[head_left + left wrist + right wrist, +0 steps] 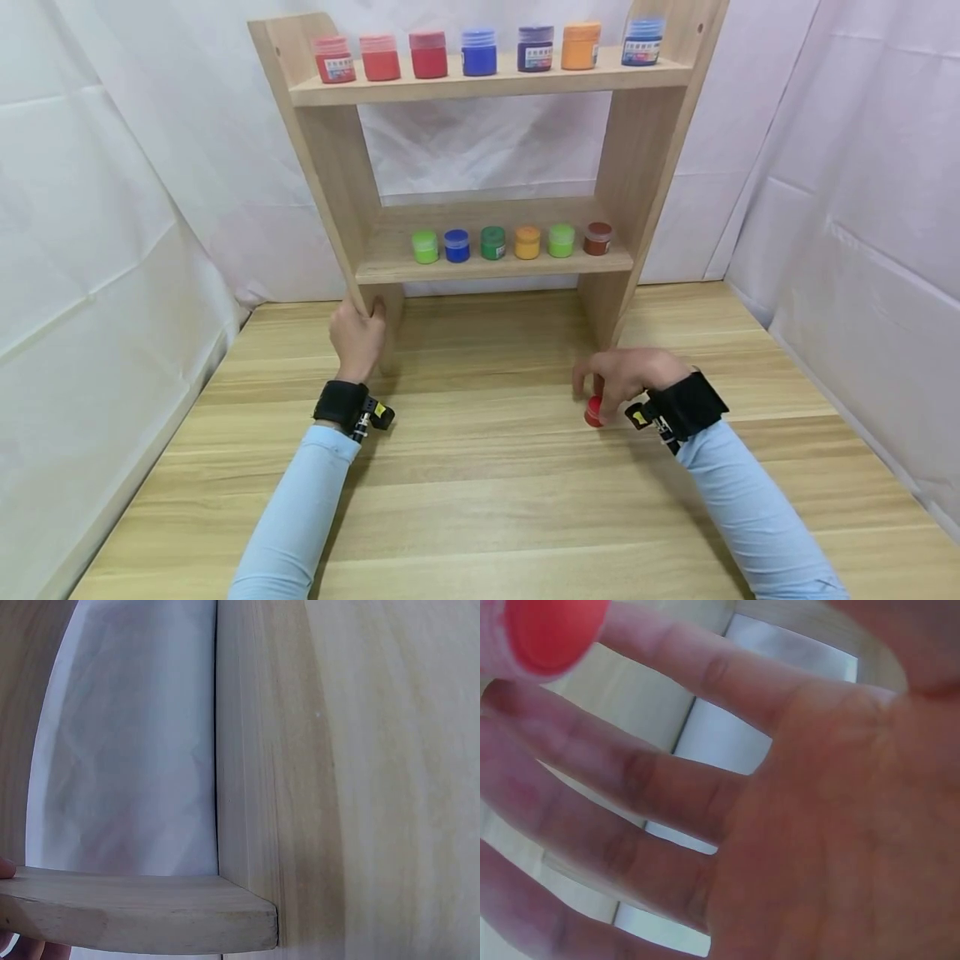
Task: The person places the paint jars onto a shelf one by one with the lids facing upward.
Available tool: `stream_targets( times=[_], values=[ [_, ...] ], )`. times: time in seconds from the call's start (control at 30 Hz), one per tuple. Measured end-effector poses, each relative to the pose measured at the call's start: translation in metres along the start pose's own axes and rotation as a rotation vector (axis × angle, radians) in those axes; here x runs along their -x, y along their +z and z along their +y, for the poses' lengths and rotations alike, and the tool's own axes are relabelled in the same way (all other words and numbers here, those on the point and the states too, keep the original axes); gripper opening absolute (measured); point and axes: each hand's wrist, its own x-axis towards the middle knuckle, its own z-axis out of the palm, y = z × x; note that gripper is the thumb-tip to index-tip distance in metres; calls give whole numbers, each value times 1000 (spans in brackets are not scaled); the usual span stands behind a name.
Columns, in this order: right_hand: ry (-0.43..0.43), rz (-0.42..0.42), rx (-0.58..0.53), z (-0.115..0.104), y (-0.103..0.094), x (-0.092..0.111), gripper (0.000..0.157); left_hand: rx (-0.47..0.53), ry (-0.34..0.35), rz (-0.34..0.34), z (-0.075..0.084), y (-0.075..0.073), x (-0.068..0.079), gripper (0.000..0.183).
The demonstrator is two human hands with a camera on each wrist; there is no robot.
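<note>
My left hand (358,340) grips the lower left side panel of a wooden shelf (491,272). In the left wrist view, fingertips (34,949) show at the edge of that board, one finger above it and others below. Low over the table at the shelf's right front, my right hand (626,377) pinches a small red paint jar (593,411) between thumb and fingertips. The right wrist view has the jar's red lid (555,634) at the fingers' ends, with the other fingers spread and the thumb partly out of frame.
Several paint jars in red, blue and orange line the upper board (491,86), one being an orange jar (581,46). On the lower board stand more, among them a green jar (492,242) and a brown jar (597,239). White cloth (97,208) hangs around the wooden table (480,500).
</note>
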Motion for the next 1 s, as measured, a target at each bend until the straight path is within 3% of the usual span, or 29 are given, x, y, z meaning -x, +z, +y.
stream_targets(
  times=[0.47, 0.63, 1.0],
  values=[
    [-45, 21, 68, -1, 5, -11, 30, 6, 1, -2, -3, 1, -1, 20],
    [-66, 37, 71, 0, 6, -18, 32, 5, 3, 3, -3, 1, 0, 21],
    [-184, 190, 229, -1, 12, -29, 26, 5, -25, -15, -1, 0, 0, 24]
  ],
)
